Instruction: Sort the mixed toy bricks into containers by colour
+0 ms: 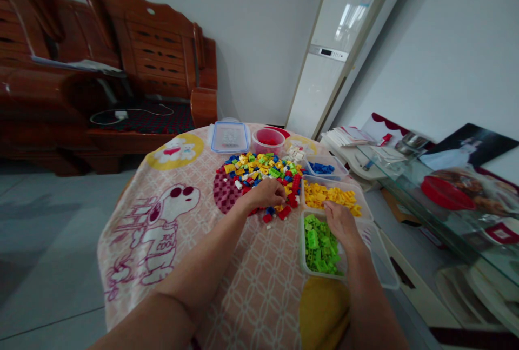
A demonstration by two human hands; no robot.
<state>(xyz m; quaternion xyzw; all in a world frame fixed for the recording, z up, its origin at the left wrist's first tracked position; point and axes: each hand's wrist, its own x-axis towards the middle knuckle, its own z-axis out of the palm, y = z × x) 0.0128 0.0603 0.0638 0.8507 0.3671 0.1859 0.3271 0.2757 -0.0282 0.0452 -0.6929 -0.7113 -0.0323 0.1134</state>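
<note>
A heap of mixed coloured bricks [259, 169] lies on a pink cartoon-print tablecloth [170, 231]. My left hand [265, 193] rests on the near edge of the heap, fingers curled down among the bricks. My right hand [340, 223] hovers over the clear box of green bricks [318, 247], fingers bent downward near its far rim; what they hold, if anything, is hidden. Beyond it stand a box of yellow bricks [332, 196] and a box of blue bricks [322, 167]. A round tub of red bricks [267, 139] sits behind the heap.
A clear lid with blue clips [229, 136] lies at the table's far edge. A wooden sofa [121, 68] stands at the back left. A glass table [446, 193] with a red dish is to the right, and a white standing unit [336, 47] is by the wall.
</note>
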